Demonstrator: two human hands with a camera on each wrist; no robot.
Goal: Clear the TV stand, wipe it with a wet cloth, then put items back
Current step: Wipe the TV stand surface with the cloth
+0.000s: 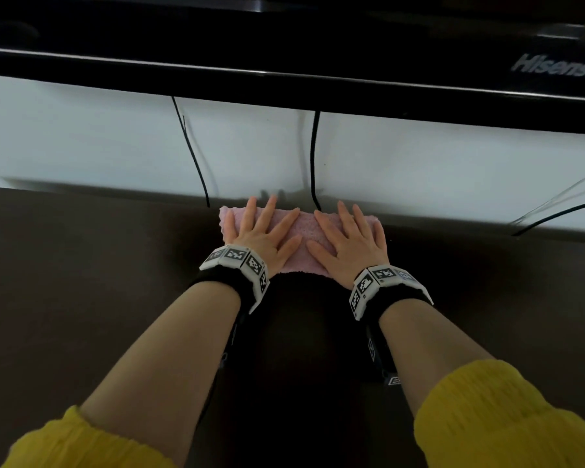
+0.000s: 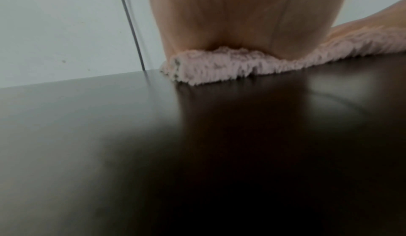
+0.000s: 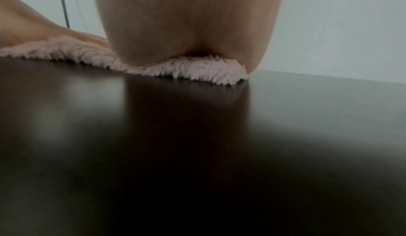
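Observation:
A pink fluffy cloth [image 1: 304,231] lies flat on the dark brown TV stand top [image 1: 98,282], close to the back edge by the white wall. My left hand [image 1: 260,228] presses flat on the cloth's left half with fingers straight and spread. My right hand [image 1: 350,234] presses flat on its right half the same way. In the left wrist view the heel of the left hand [image 2: 237,17] bears down on the cloth's edge [image 2: 219,66]. In the right wrist view the right palm [image 3: 186,22] sits on the cloth [image 3: 186,69].
The black TV [image 1: 284,45] hangs overhead along the back. Two black cables [image 1: 313,157] drop down the white wall [image 1: 81,136] behind the cloth. Another cable [image 1: 554,214] runs at the far right. Bare stand surface stretches left and right of the hands.

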